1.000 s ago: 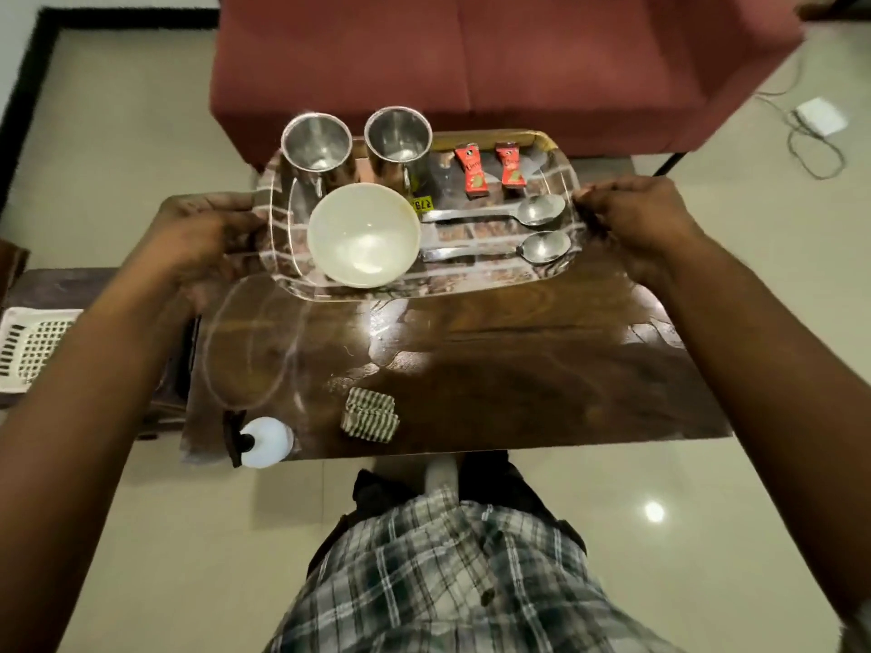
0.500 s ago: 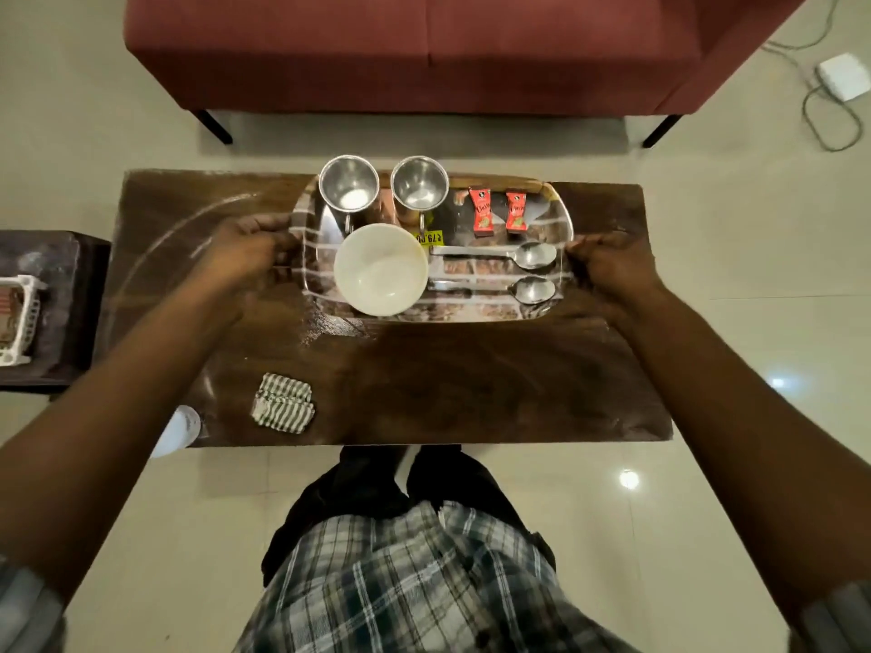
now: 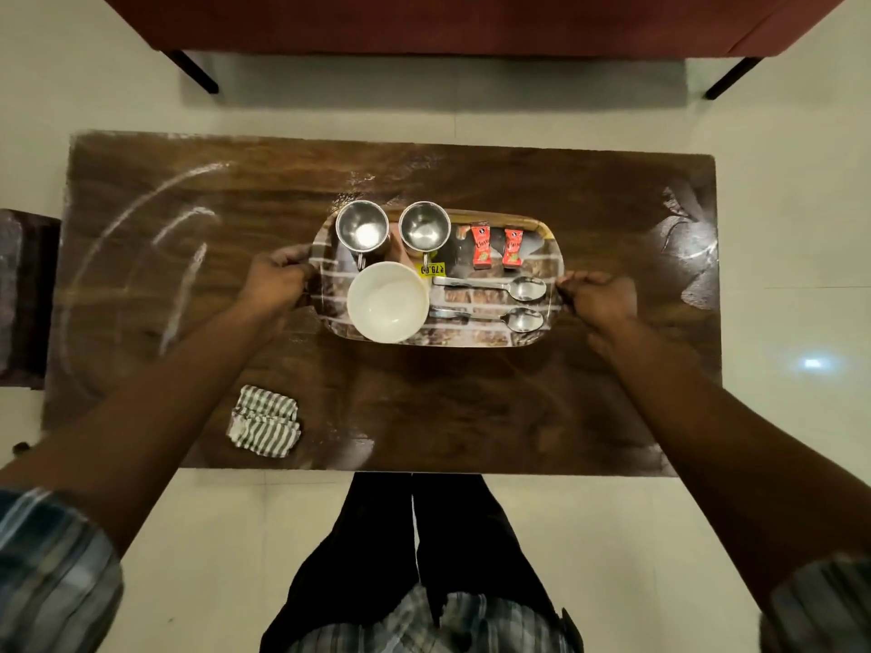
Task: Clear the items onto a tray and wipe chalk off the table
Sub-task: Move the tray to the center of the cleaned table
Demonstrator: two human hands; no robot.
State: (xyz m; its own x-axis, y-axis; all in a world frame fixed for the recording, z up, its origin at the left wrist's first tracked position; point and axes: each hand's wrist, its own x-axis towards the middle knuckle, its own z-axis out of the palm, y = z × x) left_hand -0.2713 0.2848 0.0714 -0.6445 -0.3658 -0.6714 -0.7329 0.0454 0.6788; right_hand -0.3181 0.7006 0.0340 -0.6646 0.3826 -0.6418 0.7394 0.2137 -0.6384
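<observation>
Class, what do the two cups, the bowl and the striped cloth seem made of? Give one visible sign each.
Left cup and right cup: probably polished steel; mirror-bright glare inside. Bowl: smooth white, plastic or ceramic, unclear which. Cloth: woven fabric; stripes, soft folds.

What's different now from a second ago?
The tray, gripped at both ends by the left hand and right hand throughout, has come from the far edge of the table toward its middle. Its cups, bowl, spoons and sachets kept their places; the striped cloth and chalk marks are unchanged.
</observation>
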